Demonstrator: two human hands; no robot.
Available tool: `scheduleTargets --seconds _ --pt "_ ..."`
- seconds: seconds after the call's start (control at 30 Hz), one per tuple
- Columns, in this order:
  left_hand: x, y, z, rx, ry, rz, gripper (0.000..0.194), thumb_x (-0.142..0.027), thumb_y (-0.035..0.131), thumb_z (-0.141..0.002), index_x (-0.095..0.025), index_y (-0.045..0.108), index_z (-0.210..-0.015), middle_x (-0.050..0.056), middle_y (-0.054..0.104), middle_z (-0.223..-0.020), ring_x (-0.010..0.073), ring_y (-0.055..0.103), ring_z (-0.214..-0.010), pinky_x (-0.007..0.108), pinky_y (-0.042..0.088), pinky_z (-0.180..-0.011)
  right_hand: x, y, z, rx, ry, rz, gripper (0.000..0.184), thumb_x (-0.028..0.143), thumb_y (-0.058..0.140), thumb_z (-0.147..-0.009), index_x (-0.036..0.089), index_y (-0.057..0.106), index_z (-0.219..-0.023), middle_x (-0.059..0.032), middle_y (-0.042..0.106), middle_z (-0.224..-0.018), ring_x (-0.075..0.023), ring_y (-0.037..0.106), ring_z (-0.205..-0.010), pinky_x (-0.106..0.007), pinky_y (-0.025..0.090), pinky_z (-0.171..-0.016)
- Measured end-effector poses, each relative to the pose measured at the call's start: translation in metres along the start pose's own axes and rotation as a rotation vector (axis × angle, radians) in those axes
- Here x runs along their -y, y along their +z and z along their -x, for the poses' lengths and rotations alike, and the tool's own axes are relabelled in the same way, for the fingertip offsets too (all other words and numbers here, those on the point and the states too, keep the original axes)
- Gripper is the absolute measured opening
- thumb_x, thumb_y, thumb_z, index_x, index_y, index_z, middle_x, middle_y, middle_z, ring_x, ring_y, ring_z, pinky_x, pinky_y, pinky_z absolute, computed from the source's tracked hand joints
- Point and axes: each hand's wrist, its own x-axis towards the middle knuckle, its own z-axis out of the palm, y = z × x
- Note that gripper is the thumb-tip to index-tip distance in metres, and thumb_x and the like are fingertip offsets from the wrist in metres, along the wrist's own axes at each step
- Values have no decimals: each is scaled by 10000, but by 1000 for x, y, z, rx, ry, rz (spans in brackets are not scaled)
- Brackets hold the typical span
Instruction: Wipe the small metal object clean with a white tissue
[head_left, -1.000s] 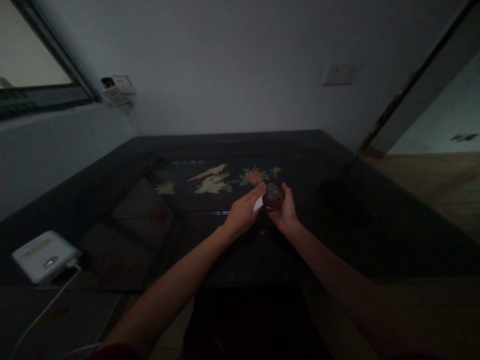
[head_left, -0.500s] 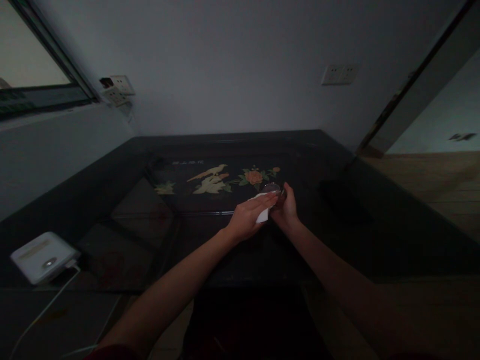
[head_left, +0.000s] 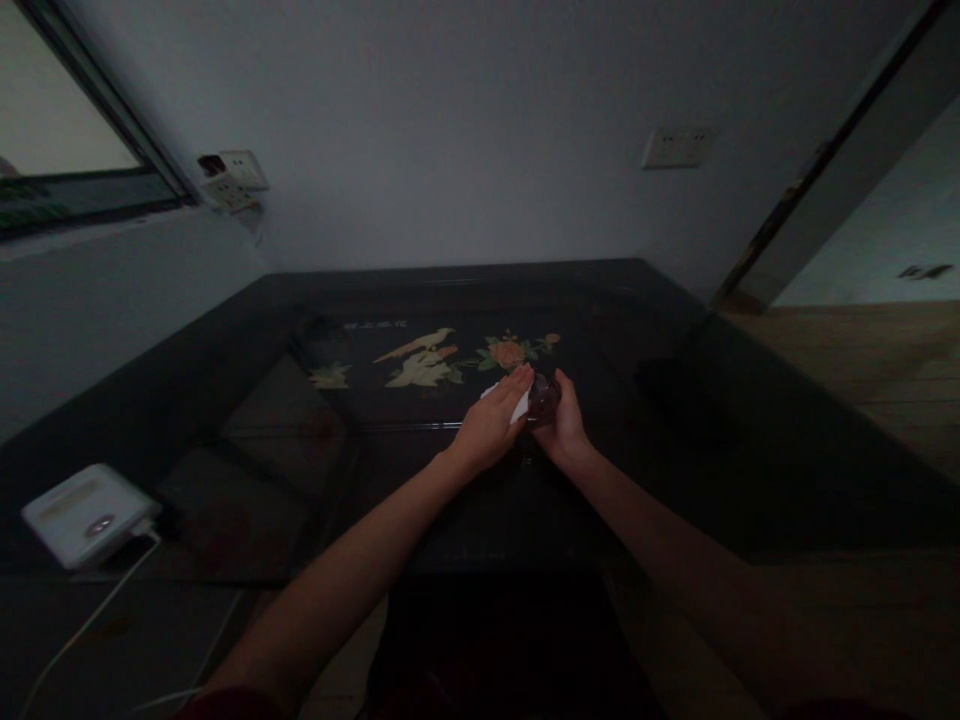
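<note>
Above the near middle of the dark glossy table (head_left: 420,480), my right hand (head_left: 566,425) is wrapped round a small clear glass (head_left: 543,397). My left hand (head_left: 489,422) presses a white tissue (head_left: 520,407) against the left side of the glass. Its fingers lie together over the tissue, so part of the tissue is hidden. The dim light blurs the glass's outline, and its lower part is covered by my fingers.
A white box-shaped device (head_left: 90,515) with a white cable (head_left: 90,630) sits at the table's left front. A black flat object (head_left: 686,405) lies on the right. Sockets (head_left: 679,147) are on the wall behind, and a window (head_left: 60,120) is at upper left.
Both hands have shifted slightly left. The glass has tilted, its round rim no longer facing up as before, and my left hand with the tissue has moved from its top to its left side.
</note>
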Motion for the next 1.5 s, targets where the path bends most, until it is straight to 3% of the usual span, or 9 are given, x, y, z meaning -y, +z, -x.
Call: scheduleTargets --seconds 0.2,0.37,0.53,0.67,0.77,0.97,1.23,1.5 --pt "-1 -9 5 -108 -21 24 402 -278 355 -937 -191 517 -1294 83 517 -1364 169 481 -1265 363 422 -1061 10 -1 0 -49 -2 -17 383 468 388 -876 214 639 -735 5 679 -598 -150 598 -506 -261 467 -491" --pt "-3 -9 10 -181 118 34 351 -262 391 -927 -191 584 -1211 73 625 -1239 173 546 -1199 377 435 -1051 11 -6 -6 -31 -37 -37 355 467 410 -862 218 640 -756 11 674 -607 -146 605 -536 -265 488 -538" --pt "-12 -5 9 -101 271 42 435 -222 395 -914 -189 451 -1343 97 514 -1368 163 452 -1290 377 400 -1079 5 -8 -7 13 -7 -10 344 456 444 -848 210 622 -687 -4 667 -595 -167 628 -574 -305 532 -624" --pt "-16 -6 2 5 256 12 563 -215 382 -904 -153 261 -1450 142 333 -1487 189 275 -1392 406 322 -1126 -2 -5 -4 49 -48 8 297 428 484 -841 215 636 -699 0 693 -660 -157 654 -639 -272 533 -666" --pt "-13 -5 -1 16 168 3 568 -228 342 -918 -149 212 -1464 151 292 -1504 194 234 -1407 432 278 -1143 -5 0 0 29 -48 12 287 360 443 -872 218 662 -754 14 706 -693 -143 655 -643 -250 525 -658" --pt "2 0 -1 -9 16 -40 517 -234 350 -915 -92 328 -1411 166 365 -1464 198 296 -1383 428 288 -1137 -2 6 6 25 24 21 386 362 358 -909 201 669 -747 7 702 -647 -151 646 -607 -257 517 -602" --pt "4 -9 3 -82 -22 -39 363 -252 377 -924 -176 590 -1208 74 607 -1265 177 530 -1215 361 413 -1064 4 -4 -3 -32 55 -11 378 459 388 -881 214 634 -732 8 689 -611 -144 606 -504 -244 464 -484" --pt "-2 -9 10 -139 131 14 354 -249 367 -920 -198 621 -1161 64 655 -1188 180 605 -1119 373 470 -1010 5 -10 -9 -57 14 -34 350 452 412 -865 219 631 -723 9 670 -592 -153 612 -540 -274 497 -543"
